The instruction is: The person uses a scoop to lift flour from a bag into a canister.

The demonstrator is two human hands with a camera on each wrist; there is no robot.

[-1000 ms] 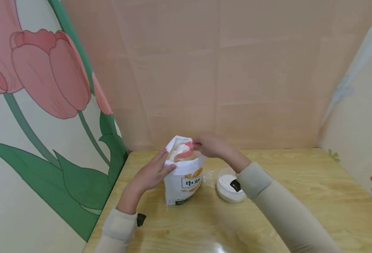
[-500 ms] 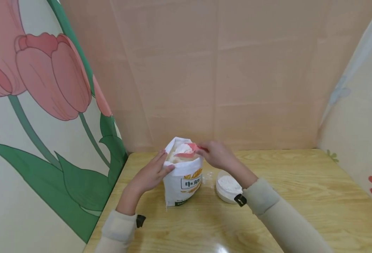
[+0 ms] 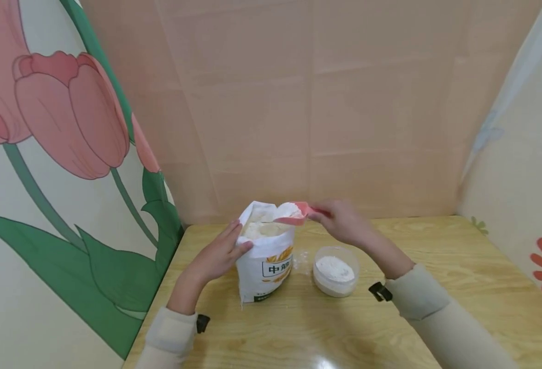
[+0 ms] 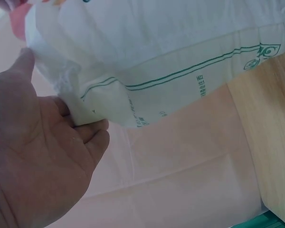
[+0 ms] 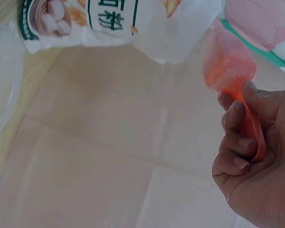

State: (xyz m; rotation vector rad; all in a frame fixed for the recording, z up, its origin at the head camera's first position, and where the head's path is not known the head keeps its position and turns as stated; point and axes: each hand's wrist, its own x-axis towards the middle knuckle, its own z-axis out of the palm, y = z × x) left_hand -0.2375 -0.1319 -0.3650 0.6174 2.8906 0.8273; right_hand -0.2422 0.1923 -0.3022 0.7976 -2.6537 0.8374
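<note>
A white flour bag (image 3: 252, 271) stands upright on the table with its top open and flour inside. My left hand (image 3: 214, 256) grips the left side of its rim; in the left wrist view the fingers (image 4: 92, 135) curl against the edge of the bag (image 4: 180, 52). My right hand (image 3: 347, 224) holds a pink scoop (image 3: 294, 221) by its handle, heaped with white flour, over the right rim of the bag. In the right wrist view the fingers wrap round the scoop handle (image 5: 251, 126). A clear round tub (image 3: 337, 292) with flour in it stands right of the bag.
The wooden table (image 3: 409, 318) reaches a pinkish covered wall (image 3: 262, 113) behind the bag. A tulip-painted wall (image 3: 68, 169) borders the left side, and a flower-patterned wall (image 3: 520, 184) the right. A crumpled clear plastic piece (image 3: 302, 260) lies between bag and tub.
The loaded scoop has risen out of the bag's mouth and moved right with my right hand. The tub has come fully into view. My left hand has stayed on the bag.
</note>
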